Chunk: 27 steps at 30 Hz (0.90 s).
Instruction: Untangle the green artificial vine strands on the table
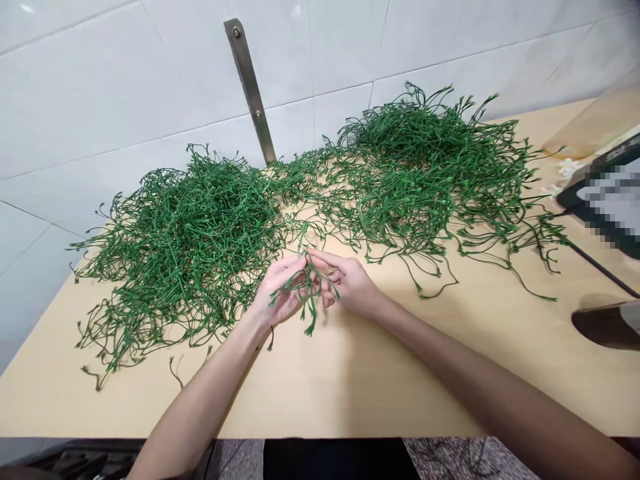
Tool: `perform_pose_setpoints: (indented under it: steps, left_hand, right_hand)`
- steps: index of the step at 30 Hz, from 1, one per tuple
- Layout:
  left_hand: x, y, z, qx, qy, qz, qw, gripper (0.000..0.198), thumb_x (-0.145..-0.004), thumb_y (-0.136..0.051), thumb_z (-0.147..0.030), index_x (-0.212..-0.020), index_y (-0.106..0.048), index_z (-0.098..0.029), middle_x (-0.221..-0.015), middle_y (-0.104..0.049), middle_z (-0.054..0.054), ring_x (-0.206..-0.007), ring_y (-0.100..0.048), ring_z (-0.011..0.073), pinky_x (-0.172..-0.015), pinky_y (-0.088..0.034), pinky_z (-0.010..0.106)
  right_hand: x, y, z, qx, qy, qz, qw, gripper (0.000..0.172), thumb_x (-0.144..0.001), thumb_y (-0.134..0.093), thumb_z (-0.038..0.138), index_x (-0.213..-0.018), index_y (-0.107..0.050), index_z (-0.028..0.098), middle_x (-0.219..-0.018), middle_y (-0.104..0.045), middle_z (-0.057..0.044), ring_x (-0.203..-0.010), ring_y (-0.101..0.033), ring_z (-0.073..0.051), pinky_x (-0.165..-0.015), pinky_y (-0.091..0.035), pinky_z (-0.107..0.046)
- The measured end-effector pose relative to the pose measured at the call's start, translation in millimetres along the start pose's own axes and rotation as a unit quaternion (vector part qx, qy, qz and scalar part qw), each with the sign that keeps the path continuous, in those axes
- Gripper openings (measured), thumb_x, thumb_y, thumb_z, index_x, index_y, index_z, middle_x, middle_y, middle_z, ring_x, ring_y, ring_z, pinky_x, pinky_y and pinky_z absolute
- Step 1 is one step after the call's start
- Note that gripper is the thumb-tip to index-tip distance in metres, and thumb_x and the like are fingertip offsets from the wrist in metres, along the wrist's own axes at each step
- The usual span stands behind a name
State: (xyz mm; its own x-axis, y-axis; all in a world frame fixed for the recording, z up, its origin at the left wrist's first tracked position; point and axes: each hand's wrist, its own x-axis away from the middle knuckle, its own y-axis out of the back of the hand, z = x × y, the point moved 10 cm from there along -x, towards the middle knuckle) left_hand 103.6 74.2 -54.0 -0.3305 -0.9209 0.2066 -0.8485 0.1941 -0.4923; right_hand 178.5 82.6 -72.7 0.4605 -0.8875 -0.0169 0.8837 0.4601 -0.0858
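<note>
Just above the middle of the table, my left hand [281,288] and my right hand [353,285] meet at their fingertips. Between them they pinch a small green plastic plant stem [311,310], whose thin branches with forked tips hang down over the fingers. To the left spreads a tangled pile of green plastic stems [195,227], its edge close behind my left hand. A second pile of similar stems [425,160] lies to the right and further back. Loose stems join the two piles behind my hands.
The wooden table [300,400] stands against a white tiled wall with a metal bracket [250,90] on it. At the right are a partly blurred dark-framed object [613,157], small white pieces [567,168], a dark cable [600,267] and a brown rounded object [600,325].
</note>
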Motion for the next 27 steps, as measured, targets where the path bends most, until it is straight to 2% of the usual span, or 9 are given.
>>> perform_pose_setpoints:
  steps: [4, 8, 10, 12, 15, 18, 20, 24, 27]
  left_hand:
    - [0.1, -11.2, 3.0, -0.021, -0.014, 0.044, 0.999, 0.031, -0.067, -0.079, -0.040, -0.071, -0.066, -0.012, -0.063, -0.060, 0.003, -0.063, -0.060, 0.0154, -0.063, -0.049, 0.029]
    - [-0.1, -3.7, 1.1, -0.132, -0.031, -0.016, 0.991, 0.034, -0.069, -0.077, -0.044, -0.064, -0.065, -0.012, -0.060, -0.056, 0.001, -0.059, -0.052, 0.0115, -0.062, -0.043, 0.026]
    - [0.5, 0.7, -9.5, -0.224, -0.074, -0.054, 0.970, 0.032, -0.073, -0.073, -0.042, -0.061, -0.065, -0.013, -0.064, -0.058, 0.002, -0.065, -0.053, 0.0125, -0.066, -0.043, 0.026]
    - [4.0, 5.3, -28.0, -0.305, -0.148, -0.106, 0.935, 0.025, -0.075, -0.071, -0.035, -0.061, -0.067, -0.015, -0.076, -0.063, 0.005, -0.080, -0.057, 0.0158, -0.078, -0.044, 0.027]
    - [10.0, 10.8, -46.3, -0.356, -0.222, -0.158, 0.894, 0.015, -0.077, -0.070, -0.027, -0.066, -0.071, -0.017, -0.088, -0.066, 0.007, -0.094, -0.057, 0.0182, -0.088, -0.042, 0.028]
    - [7.2, 9.9, -44.0, -0.354, -0.216, -0.129, 0.901, 0.022, -0.081, -0.066, -0.029, -0.063, -0.069, -0.016, -0.074, -0.061, 0.003, -0.075, -0.054, 0.0140, -0.073, -0.042, 0.025]
    - [6.0, 11.2, -40.6, -0.334, -0.206, -0.119, 0.912, 0.025, -0.080, -0.067, -0.032, -0.062, -0.067, -0.016, -0.066, -0.057, 0.001, -0.066, -0.049, 0.0112, -0.064, -0.039, 0.024]
    - [3.9, 19.9, -32.7, -0.251, -0.177, -0.132, 0.942, 0.024, -0.072, -0.075, -0.039, -0.074, -0.071, -0.015, -0.070, -0.064, 0.001, -0.065, -0.054, 0.0110, -0.064, -0.044, 0.023]
    - [1.7, 22.9, -28.5, -0.215, -0.163, -0.133, 0.954, 0.028, -0.070, -0.077, -0.041, -0.072, -0.070, -0.014, -0.067, -0.065, 0.000, -0.064, -0.056, 0.0105, -0.066, -0.046, 0.023]
  right_hand:
    - [0.9, 21.6, 8.6, -0.001, 0.014, -0.106, 0.994, 0.034, -0.078, -0.064, 0.033, -0.107, -0.062, 0.015, -0.068, -0.060, 0.001, -0.039, -0.050, -0.008, -0.034, -0.041, -0.021]
    - [1.6, 36.5, 16.2, -0.056, 0.043, -0.176, 0.982, 0.036, -0.082, -0.062, 0.052, -0.094, -0.056, 0.019, -0.065, -0.054, 0.004, -0.036, -0.046, -0.006, -0.031, -0.036, -0.020]
    - [1.2, 39.1, 15.6, -0.086, 0.042, -0.184, 0.978, 0.041, -0.081, -0.061, 0.058, -0.092, -0.055, 0.019, -0.066, -0.053, 0.004, -0.036, -0.047, -0.006, -0.031, -0.035, -0.020]
    - [0.9, 38.7, 15.7, -0.101, 0.041, -0.177, 0.978, 0.042, -0.080, -0.062, 0.059, -0.089, -0.056, 0.018, -0.067, -0.054, 0.004, -0.038, -0.050, -0.007, -0.031, -0.035, -0.020]
    - [0.7, 30.6, 19.6, -0.083, 0.045, -0.137, 0.986, 0.042, -0.080, -0.062, 0.058, -0.082, -0.059, 0.016, -0.062, -0.055, 0.002, -0.042, -0.052, -0.009, -0.035, -0.039, -0.021]
    - [0.7, 19.9, 21.9, -0.056, 0.043, -0.093, 0.993, 0.038, -0.077, -0.069, 0.052, -0.078, -0.061, 0.015, -0.056, -0.056, 0.002, -0.047, -0.053, -0.009, -0.044, -0.044, -0.022]
    - [0.2, 17.2, 21.9, -0.063, 0.041, -0.079, 0.994, 0.035, -0.072, -0.076, 0.046, -0.079, -0.062, 0.015, -0.061, -0.059, 0.001, -0.050, -0.054, -0.009, -0.048, -0.047, -0.023]
    - [-3.4, 19.1, 19.1, -0.083, 0.028, -0.057, 0.995, 0.033, -0.069, -0.079, 0.042, -0.079, -0.064, 0.014, -0.063, -0.060, 0.001, -0.049, -0.053, -0.009, -0.047, -0.045, -0.024]
    - [-5.2, 24.3, 18.8, -0.098, 0.028, -0.054, 0.993, 0.030, -0.070, -0.079, 0.039, -0.076, -0.065, 0.014, -0.061, -0.060, 0.001, -0.050, -0.053, -0.009, -0.049, -0.044, -0.024]
